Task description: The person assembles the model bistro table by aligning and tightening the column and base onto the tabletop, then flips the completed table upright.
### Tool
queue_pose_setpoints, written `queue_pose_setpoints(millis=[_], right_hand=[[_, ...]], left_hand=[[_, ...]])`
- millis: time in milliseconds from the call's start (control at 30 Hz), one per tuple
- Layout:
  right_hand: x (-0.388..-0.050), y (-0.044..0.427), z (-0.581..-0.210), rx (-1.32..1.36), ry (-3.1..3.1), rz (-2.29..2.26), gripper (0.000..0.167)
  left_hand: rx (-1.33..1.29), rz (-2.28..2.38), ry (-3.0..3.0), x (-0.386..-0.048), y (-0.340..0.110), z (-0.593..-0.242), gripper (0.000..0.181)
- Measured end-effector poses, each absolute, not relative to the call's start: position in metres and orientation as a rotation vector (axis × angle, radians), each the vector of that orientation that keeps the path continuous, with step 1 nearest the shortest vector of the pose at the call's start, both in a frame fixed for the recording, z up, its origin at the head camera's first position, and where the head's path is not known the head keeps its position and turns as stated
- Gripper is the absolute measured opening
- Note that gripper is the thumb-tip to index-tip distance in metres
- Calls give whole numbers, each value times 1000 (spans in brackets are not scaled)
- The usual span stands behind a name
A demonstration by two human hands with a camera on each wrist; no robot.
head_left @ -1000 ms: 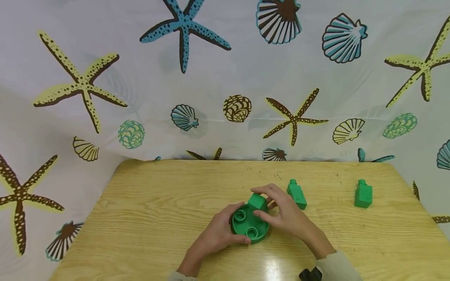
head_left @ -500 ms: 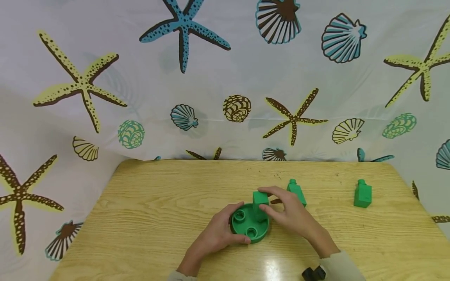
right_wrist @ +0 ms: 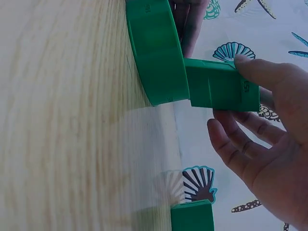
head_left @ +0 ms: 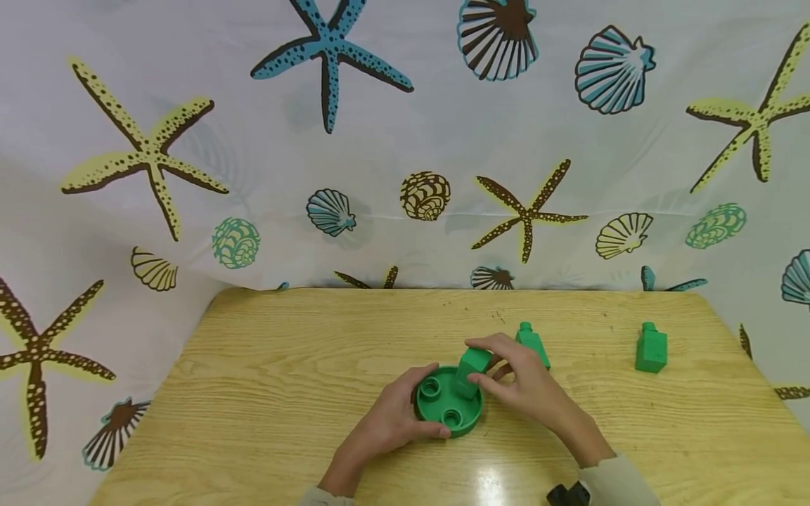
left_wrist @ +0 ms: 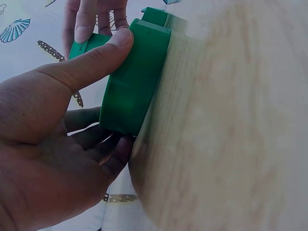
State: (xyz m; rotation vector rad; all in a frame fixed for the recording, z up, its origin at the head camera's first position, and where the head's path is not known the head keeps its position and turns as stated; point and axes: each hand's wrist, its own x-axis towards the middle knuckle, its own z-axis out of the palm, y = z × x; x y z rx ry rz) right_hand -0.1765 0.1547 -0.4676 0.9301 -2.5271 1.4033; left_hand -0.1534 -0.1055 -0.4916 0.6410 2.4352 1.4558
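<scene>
Wide Room Leftward

The left hand (head_left: 400, 414) is gripping the green dish (head_left: 446, 395), well short of the back edge of the table (head_left: 285, 365), wood stretching leftward. The right hand (head_left: 524, 381) is pinching a green block (head_left: 471, 369), leaning within the dish's far-right rim. The right wrist view is showing block markings (right_wrist: 246, 86) unreadable from the head.

The right wrist view cuts off the green round base (right_wrist: 156, 53) at top, a green block (right_wrist: 192, 217) below

Goes solid green on round base (head_left: 443, 405) and blocks (head_left: 473, 363) — shows yellowish wood grain on table (head_left: 304, 365) — sports blue, brown, yellow starfish (head_left: 331, 41) and shells (head_left: 614, 69) on white cloth (head_left: 392, 140)!
</scene>
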Motion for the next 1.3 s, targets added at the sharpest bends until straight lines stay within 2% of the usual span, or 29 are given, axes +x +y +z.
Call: queue_pose_setpoints(millis=[467, 1100, 1300], right_hand=[[-172, 158, -470, 927, -2494, 1567, 53], [-167, 155, -477, 716, -2517, 1550, 55], [-169, 153, -474, 764, -2506, 1589, 53]], left_hand=[[620, 1440, 2430, -155, -106, -492, 99], [603, 1416, 2458, -156, -98, -492, 97], [615, 1406, 2449, -157, -103, -487, 98]])
